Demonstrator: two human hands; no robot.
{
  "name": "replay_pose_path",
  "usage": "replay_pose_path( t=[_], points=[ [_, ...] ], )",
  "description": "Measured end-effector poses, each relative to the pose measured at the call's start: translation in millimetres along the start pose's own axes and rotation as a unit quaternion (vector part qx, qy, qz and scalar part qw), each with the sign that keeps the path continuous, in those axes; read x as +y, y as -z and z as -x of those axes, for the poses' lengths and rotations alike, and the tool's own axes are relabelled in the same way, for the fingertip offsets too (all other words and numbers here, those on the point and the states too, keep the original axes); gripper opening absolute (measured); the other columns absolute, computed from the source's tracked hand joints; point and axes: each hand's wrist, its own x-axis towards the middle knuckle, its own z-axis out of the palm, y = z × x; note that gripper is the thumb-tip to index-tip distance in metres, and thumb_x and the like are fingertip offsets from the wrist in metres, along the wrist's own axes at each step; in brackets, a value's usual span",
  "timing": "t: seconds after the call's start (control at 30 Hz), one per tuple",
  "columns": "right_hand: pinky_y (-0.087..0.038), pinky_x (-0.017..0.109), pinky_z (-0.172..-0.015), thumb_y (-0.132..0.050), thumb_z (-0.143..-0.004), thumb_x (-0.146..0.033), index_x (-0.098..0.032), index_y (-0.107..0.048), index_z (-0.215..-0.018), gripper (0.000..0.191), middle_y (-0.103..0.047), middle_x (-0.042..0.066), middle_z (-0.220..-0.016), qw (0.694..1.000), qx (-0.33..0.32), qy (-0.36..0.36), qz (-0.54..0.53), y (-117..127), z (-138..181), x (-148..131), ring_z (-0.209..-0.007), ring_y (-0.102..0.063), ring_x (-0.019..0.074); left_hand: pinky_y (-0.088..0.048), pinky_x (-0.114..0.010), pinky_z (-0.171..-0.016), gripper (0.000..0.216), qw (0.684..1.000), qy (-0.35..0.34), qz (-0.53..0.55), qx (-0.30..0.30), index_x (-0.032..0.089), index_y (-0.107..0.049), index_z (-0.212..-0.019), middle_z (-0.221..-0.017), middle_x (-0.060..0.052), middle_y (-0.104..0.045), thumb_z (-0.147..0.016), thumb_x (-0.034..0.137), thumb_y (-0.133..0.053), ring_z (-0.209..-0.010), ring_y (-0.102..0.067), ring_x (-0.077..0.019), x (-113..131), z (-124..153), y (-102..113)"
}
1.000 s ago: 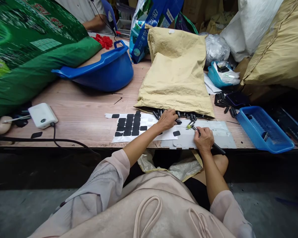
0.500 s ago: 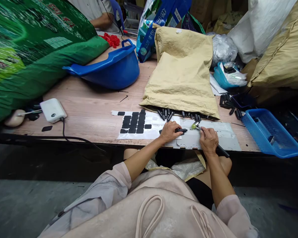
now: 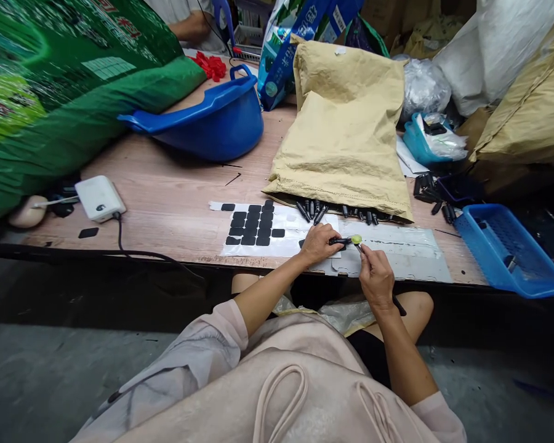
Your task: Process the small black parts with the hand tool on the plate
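Observation:
My left hand is closed on a small black stick-shaped part at the table's near edge. My right hand is closed round a thin tool with a yellow-green tip, and that tip touches the end of the part. Both hands hover over white backing sheets. To their left lies a sheet with several black pads. More black parts spill from the mouth of a tan paper sack just behind my hands.
A blue basin and a big green sack stand at back left. A white box with a cable lies left. A blue tray sits at right beside more sacks. Another person's arm shows at the far side.
My left hand drew back from the sack's mouth with a black part. My right hand brought the tool's tip to the part's end.

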Motion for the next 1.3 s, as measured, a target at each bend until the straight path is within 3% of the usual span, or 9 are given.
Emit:
replay_pose_path(
  t=[0.2,0.37,0.5,0.63,0.7,0.83,1.3],
  points=[
    [-0.053,0.031,-0.088,-0.046,-0.106,-0.034,-0.02,-0.073,-0.125,0.036,-0.072,0.01,-0.101,0.999,0.02,0.013,-0.026,1,-6,-8,-0.095,-0.067,0.02,-0.044,-0.039,-0.092,0.017,1.0,0.011,0.0,-0.011,0.022,-0.079,-0.1,-0.1,-0.006,-0.071,-0.088,0.034,-0.079,-0.102,-0.06,-0.0247,2,-1,1],
    [-0.053,0.03,-0.082,-0.047,-0.105,-0.033,-0.024,-0.075,-0.124,0.035,-0.071,0.007,-0.096,0.999,-0.021,0.027,-0.033,-5,-2,-10,-0.09,-0.066,0.0194,-0.044,-0.038,-0.092,0.017,1.0,0.016,0.004,-0.008,0.022,-0.078,-0.1,-0.098,-0.005,-0.071,-0.088,0.034,-0.08,-0.101,-0.061,-0.0238,4,0,2],
    [-0.052,0.032,-0.083,-0.048,-0.104,-0.033,-0.024,-0.075,-0.123,0.034,-0.072,0.008,-0.1,0.999,0.006,0.026,-0.031,-1,-13,8,-0.094,-0.067,0.0204,-0.045,-0.038,-0.093,0.016,1.0,0.019,0.011,-0.011,0.022,-0.078,-0.098,-0.097,-0.005,-0.071,-0.087,0.032,-0.081,-0.102,-0.062,-0.0241,4,0,2],
    [-0.048,0.032,-0.078,-0.053,-0.101,-0.033,-0.024,-0.077,-0.117,0.03,-0.071,0.007,-0.095,0.998,0.037,0.004,0.044,9,-37,45,-0.088,-0.064,0.0209,-0.045,-0.039,-0.093,0.015,1.0,0.022,0.015,-0.01,0.021,-0.077,-0.097,-0.097,-0.006,-0.07,-0.085,0.03,-0.081,-0.102,-0.061,-0.0248,5,0,2],
    [-0.045,0.032,-0.077,-0.055,-0.098,-0.03,-0.024,-0.078,-0.113,0.028,-0.069,0.006,-0.091,0.996,0.03,0.0,0.08,11,-45,65,-0.087,-0.062,0.021,-0.045,-0.04,-0.094,0.016,1.0,0.022,0.016,-0.013,0.021,-0.077,-0.097,-0.097,-0.006,-0.07,-0.085,0.03,-0.081,-0.103,-0.061,-0.0251,6,0,3],
    [-0.044,0.032,-0.081,-0.056,-0.097,-0.029,-0.024,-0.079,-0.11,0.027,-0.068,0.006,-0.091,0.993,-0.016,0.059,0.098,5,-47,94,-0.088,-0.059,0.0214,-0.044,-0.04,-0.096,0.017,0.999,0.027,0.017,-0.017,0.021,-0.075,-0.097,-0.098,-0.005,-0.07,-0.084,0.029,-0.082,-0.103,-0.061,-0.0253,6,1,4],
    [-0.04,0.035,-0.082,-0.057,-0.095,-0.031,-0.024,-0.078,-0.109,0.027,-0.065,0.007,-0.094,0.989,-0.006,0.05,0.14,-7,-41,93,-0.086,-0.051,0.0221,-0.045,-0.04,-0.094,0.016,1.0,-0.001,0.006,-0.013,0.021,-0.072,-0.097,-0.096,-0.005,-0.069,-0.087,0.032,-0.078,-0.1,-0.06,-0.0252,3,1,5]
  ],
)
